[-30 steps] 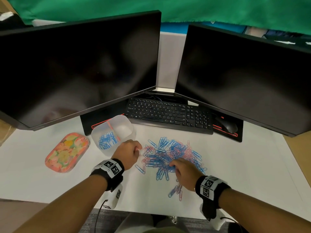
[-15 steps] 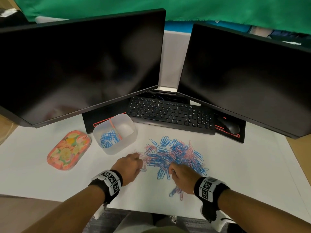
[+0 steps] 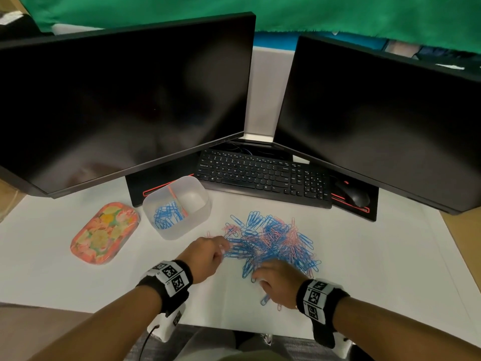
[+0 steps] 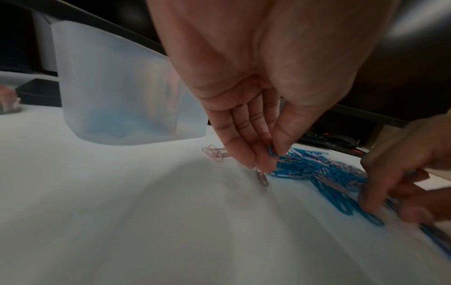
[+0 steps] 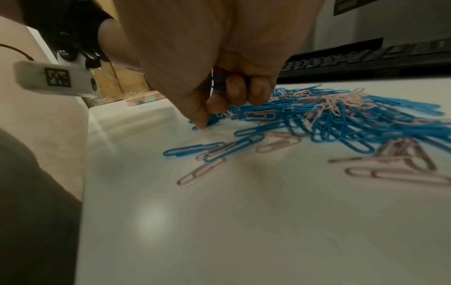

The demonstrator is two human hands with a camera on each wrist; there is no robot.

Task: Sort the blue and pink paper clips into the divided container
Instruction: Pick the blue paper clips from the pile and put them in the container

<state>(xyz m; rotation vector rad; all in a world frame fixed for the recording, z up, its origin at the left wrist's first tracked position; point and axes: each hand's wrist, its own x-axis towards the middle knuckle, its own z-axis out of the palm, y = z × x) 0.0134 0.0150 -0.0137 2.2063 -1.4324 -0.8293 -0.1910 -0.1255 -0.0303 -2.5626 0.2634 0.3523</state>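
Clips lie in a mixed blue-and-pink paper clip heap (image 3: 270, 241) on the white tabletop (image 3: 364, 269), just right of the divided container (image 3: 200, 217), whose left compartment holds blue clips while the right looks empty. I judge this the picking step. My left hand (image 3: 205, 256) pinches a blue clip (image 4: 271, 150) between thumb and fingertips at the heap's left edge, the clip standing roughly on end. My right hand (image 3: 278, 282) is curled around a few blue clips (image 5: 216, 83) lying crosswise in the fist, thumb pressed to the tabletop. Clips in the heap point every way. Next I'd carry blues to the left compartment without snagging pinks.
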